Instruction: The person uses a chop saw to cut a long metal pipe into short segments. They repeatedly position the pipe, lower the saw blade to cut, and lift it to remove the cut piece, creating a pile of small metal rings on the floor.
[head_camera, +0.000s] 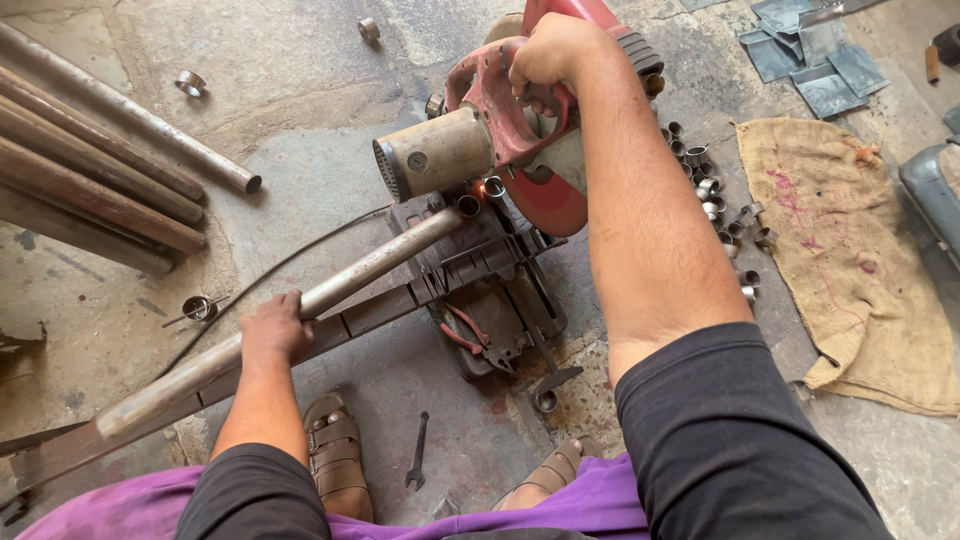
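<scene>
Left hand (275, 325) clamps the pipe (330, 290); right hand (548, 52) grips the saw handle (510, 105), cut rings (715, 200) crowding beside

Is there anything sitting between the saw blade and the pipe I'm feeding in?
Nothing visible. The left hand holds the steel pipe, whose end lies in the vise right beneath the red blade. The right hand grips the saw handle.

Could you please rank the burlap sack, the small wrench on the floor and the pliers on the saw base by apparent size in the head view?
1. burlap sack
2. and 3. pliers and small wrench: look alike, so unranked.
</scene>
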